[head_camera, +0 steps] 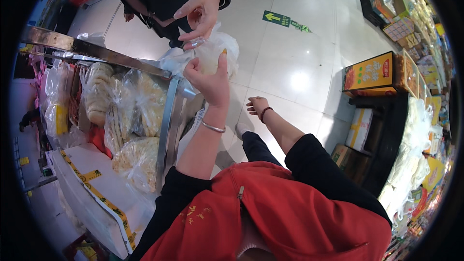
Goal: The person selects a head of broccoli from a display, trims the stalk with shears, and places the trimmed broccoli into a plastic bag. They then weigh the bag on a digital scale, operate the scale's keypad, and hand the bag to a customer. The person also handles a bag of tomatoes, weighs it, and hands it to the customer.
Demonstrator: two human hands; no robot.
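My left hand (pixel 212 76) is raised at the upper middle with thumb and fingers apart, close in front of a clear plastic bag (pixel 226 49). Whether its fingers touch the bag is not plain. Another person's hand (pixel 203 14), coming from a dark sleeve, is just beyond, with a bit of clear plastic at its fingertips. My right hand (pixel 258 106) hangs over the tiled floor with loosely bent fingers and nothing seen in it. A silver bangle (pixel 213 127) circles my left wrist, and a dark red bead bracelet (pixel 265 113) my right.
At left, a metal-framed case (pixel 170 116) holds bagged flatbreads (pixel 136 161) and stacked round breads (pixel 98 90). A taped white foam box (pixel 105 192) lies nearer me. On the right stands a dark shelf (pixel 388 145) with packaged goods and a yellow box (pixel 369 72).
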